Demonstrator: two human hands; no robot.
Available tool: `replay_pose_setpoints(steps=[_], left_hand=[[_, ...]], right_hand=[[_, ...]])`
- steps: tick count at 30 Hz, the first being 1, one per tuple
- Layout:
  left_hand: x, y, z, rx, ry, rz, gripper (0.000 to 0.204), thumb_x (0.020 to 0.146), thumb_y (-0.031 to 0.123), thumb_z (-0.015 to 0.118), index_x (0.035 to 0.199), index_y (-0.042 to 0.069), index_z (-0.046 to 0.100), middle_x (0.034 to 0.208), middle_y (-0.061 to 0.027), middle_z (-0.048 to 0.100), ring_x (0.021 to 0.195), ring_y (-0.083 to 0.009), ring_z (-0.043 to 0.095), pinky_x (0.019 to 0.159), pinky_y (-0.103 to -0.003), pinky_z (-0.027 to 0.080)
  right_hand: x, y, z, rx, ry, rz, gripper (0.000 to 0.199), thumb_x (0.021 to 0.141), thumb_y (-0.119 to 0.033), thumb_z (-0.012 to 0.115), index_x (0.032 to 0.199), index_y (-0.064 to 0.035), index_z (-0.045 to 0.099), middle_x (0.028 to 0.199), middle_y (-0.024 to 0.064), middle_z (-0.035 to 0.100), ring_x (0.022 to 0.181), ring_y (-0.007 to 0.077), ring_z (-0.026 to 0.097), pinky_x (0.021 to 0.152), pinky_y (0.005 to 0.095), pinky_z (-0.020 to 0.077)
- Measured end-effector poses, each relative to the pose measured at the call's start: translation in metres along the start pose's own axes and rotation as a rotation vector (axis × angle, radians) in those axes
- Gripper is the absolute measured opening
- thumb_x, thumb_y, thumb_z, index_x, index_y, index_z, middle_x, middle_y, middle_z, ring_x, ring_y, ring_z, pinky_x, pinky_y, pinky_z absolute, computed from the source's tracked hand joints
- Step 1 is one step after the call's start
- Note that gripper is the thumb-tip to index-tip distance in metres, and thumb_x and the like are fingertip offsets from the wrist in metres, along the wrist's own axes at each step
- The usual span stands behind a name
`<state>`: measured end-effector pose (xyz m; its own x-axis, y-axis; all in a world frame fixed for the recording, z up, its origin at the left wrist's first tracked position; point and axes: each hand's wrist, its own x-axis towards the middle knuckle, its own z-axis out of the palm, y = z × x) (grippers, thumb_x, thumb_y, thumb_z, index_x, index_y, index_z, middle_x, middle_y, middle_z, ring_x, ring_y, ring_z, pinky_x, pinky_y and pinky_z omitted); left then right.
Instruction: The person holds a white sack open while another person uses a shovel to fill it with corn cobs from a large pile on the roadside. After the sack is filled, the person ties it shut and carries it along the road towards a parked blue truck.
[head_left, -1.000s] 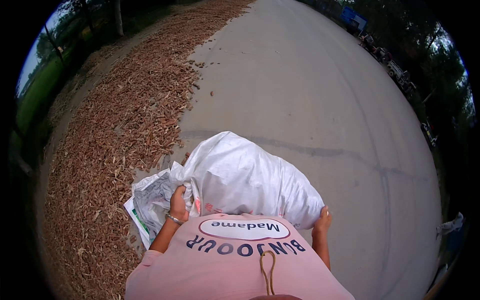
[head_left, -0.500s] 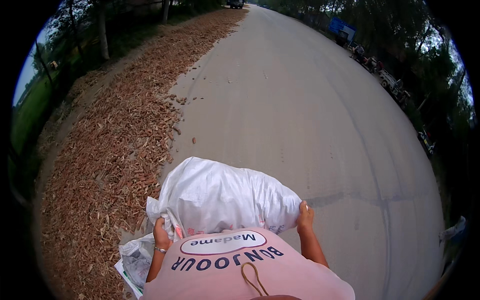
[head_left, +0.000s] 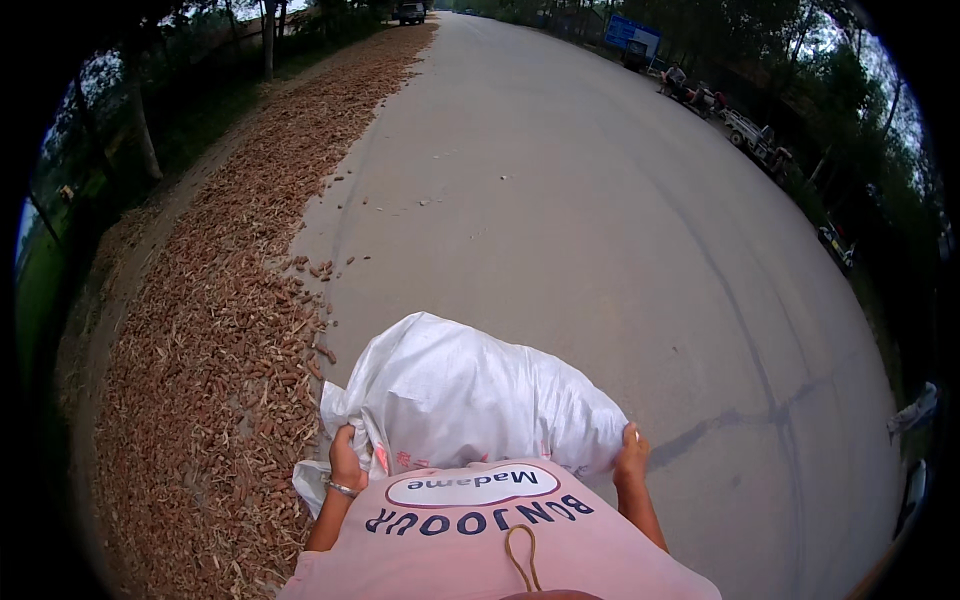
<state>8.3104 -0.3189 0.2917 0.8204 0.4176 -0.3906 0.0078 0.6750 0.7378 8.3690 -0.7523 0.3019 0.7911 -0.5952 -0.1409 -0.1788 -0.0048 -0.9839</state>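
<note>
A full white woven sack [head_left: 470, 400] is held up against my chest, above my pink shirt. My left hand [head_left: 346, 458], with a bracelet on the wrist, grips the bunched end of the sack at its left side. My right hand [head_left: 631, 456] clasps the sack's right end from below. The sack's underside and my fingers beneath it are hidden.
A wide concrete road [head_left: 560, 220] stretches ahead. Along its left edge lies a long band of spread brown dried husks [head_left: 210, 360], with trees and grass [head_left: 140, 110] beyond. Parked vehicles [head_left: 750, 135] and trees line the far right side.
The sack has come up off the ground and sits higher against my chest. The view has swung so the road runs straight ahead, and the crack in the concrete is now at my right.
</note>
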Motion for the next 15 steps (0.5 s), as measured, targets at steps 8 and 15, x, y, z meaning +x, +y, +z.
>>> replay_pose_setpoints(steps=[8,15], left_hand=[[0.305,0.053,0.183,0.303,0.096,0.131,0.021,0.077,0.013,0.042,0.084,0.001,0.057,0.083,-0.004,0.056,0.076,-0.0155,0.054,0.071,-0.028,0.044],[0.543,0.138,0.266,-0.042,0.267,0.115,0.019,0.076,0.015,0.043,0.075,0.002,0.057,0.075,-0.002,0.055,0.068,-0.015,0.053,0.065,-0.026,0.044]], right_hand=[[0.299,-0.117,0.27,-0.032,-0.229,-0.115,0.035,0.085,-0.03,0.044,0.062,-0.005,0.049,0.06,-0.0052,0.041,0.057,0.0058,0.034,0.048,0.0258,0.0299],[0.457,-0.167,0.541,-0.161,-0.394,-0.094,0.036,0.085,-0.032,0.045,0.06,-0.0063,0.049,0.06,-0.0049,0.042,0.057,0.0049,0.035,0.048,0.025,0.0297]])
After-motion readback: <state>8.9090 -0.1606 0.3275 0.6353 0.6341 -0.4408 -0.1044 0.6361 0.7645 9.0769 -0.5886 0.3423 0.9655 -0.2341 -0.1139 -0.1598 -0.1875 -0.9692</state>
